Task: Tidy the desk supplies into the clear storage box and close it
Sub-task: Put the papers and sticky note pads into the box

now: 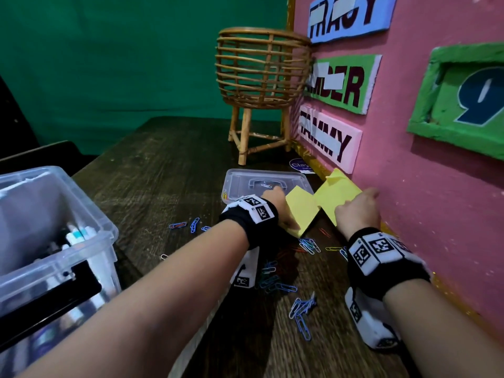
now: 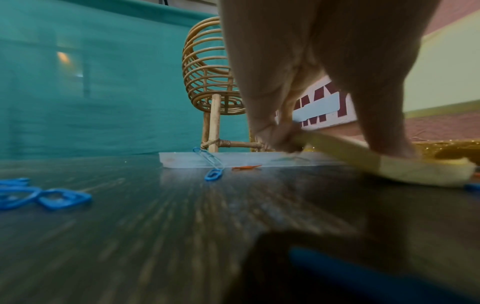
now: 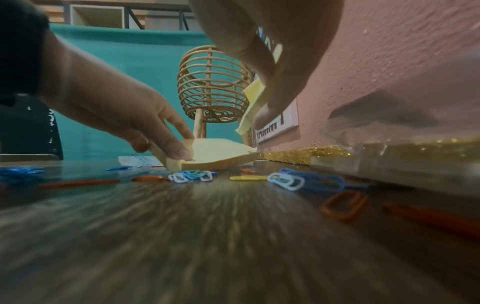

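Two yellow sticky-note pads lie near the pink wall. My left hand (image 1: pixel 285 210) pinches the nearer pad (image 1: pixel 301 211) by its edges and tilts it off the table; the left wrist view shows a thumb and fingers on that pad (image 2: pixel 405 170). My right hand (image 1: pixel 360 205) pinches the other pad (image 1: pixel 336 193), which the right wrist view shows lifted and upright (image 3: pixel 255 96). The clear storage box (image 1: pixel 90 214) stands open at the left with markers inside. Its clear lid (image 1: pixel 240 181) lies flat beyond my left hand.
Several coloured paper clips (image 1: pixel 301 315) lie scattered on the dark wooden table (image 1: pixel 169 165) around and under my wrists. A rattan basket stand (image 1: pixel 261 77) stands at the back by the pink wall (image 1: pixel 409 192). A gold glitter strip (image 3: pixel 298 154) runs along the wall's foot.
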`<action>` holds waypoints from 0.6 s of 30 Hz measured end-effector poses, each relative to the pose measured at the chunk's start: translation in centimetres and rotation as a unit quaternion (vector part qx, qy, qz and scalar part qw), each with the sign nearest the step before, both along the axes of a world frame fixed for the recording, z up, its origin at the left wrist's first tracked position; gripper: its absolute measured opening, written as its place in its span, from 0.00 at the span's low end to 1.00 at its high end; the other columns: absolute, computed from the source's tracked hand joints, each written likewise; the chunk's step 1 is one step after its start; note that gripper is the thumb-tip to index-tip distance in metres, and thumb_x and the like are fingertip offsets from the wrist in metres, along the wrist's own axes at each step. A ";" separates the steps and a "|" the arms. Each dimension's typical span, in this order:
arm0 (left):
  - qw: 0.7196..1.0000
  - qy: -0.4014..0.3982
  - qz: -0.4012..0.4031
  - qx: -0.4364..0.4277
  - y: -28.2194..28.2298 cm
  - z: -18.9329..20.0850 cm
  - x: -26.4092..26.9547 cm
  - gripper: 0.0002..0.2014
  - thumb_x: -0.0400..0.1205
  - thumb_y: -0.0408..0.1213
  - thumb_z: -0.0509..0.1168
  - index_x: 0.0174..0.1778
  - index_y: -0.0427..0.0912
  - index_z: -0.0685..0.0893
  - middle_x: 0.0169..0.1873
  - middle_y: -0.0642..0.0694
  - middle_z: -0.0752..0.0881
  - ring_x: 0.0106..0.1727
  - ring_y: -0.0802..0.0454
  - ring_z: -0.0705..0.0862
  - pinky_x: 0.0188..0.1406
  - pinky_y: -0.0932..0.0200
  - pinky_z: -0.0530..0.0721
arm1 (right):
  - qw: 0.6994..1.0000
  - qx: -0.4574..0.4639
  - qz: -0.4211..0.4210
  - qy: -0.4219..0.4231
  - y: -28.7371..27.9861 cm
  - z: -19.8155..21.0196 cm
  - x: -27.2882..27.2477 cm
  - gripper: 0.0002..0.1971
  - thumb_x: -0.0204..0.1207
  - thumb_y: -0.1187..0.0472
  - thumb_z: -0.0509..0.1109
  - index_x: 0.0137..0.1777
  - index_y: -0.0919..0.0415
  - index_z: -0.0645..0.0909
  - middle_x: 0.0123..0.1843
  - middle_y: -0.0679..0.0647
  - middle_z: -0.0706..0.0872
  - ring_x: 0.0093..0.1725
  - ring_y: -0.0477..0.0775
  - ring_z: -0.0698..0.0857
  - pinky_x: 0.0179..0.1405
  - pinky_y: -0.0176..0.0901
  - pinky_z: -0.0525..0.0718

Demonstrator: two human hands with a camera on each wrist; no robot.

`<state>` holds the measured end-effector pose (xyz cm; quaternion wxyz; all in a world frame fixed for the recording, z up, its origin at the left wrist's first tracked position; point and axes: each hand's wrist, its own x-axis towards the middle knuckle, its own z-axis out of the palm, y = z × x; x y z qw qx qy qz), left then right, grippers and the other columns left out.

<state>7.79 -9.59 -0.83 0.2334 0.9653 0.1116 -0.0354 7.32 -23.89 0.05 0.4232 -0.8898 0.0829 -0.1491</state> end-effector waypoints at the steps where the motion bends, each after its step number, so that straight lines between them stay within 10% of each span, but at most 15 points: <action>1: 1.000 -0.005 -0.005 -0.007 -0.1 0.1 -0.1 0.45 0.63 0.45 0.82 0.72 0.35 0.67 0.65 0.39 0.80 0.67 0.40 0.79 0.63 0.48 0.81 | 1.000 0.015 -0.001 -0.002 0.0 -0.1 0.1 0.14 0.74 0.74 0.61 0.54 0.65 0.60 0.62 0.73 0.80 0.59 0.72 0.81 0.54 0.55 0.80; 6: 0.995 -0.070 -0.035 0.064 -0.4 1.6 -1.8 0.21 0.81 0.38 0.65 0.69 0.34 0.76 0.66 0.37 0.81 0.67 0.41 0.80 0.63 0.52 0.78 | 0.998 0.048 0.040 -0.016 0.3 0.6 -1.4 0.17 0.75 0.76 0.59 0.62 0.69 0.62 0.63 0.72 0.79 0.60 0.72 0.81 0.56 0.61 0.83; 12: 0.987 -0.098 0.085 -0.096 1.6 3.5 -5.0 0.16 0.81 0.34 0.63 0.59 0.25 0.79 0.57 0.35 0.86 0.57 0.37 0.85 0.54 0.51 0.85 | 0.969 0.220 0.108 -0.038 0.3 2.1 -4.0 0.18 0.81 0.71 0.57 0.69 0.69 0.62 0.68 0.67 0.73 0.64 0.68 0.79 0.44 0.57 0.88; 16: 0.831 -0.183 0.106 -0.515 0.7 5.0 -8.4 0.17 0.83 0.24 0.56 0.68 0.20 0.71 0.66 0.25 0.79 0.41 0.45 0.86 0.32 0.65 0.87 | 0.870 0.466 0.159 0.008 2.0 3.0 -5.6 0.17 0.84 0.66 0.53 0.71 0.67 0.63 0.66 0.64 0.74 0.59 0.67 0.80 0.32 0.51 0.86; 18: 0.755 -0.205 0.087 -0.617 0.0 5.7 -10.6 0.18 0.85 0.25 0.53 0.71 0.21 0.69 0.67 0.27 0.77 0.36 0.53 0.80 0.30 0.69 0.83 | 0.869 0.465 0.168 0.005 3.4 3.2 -6.9 0.15 0.83 0.63 0.54 0.68 0.66 0.66 0.65 0.64 0.76 0.60 0.66 0.81 0.39 0.57 0.87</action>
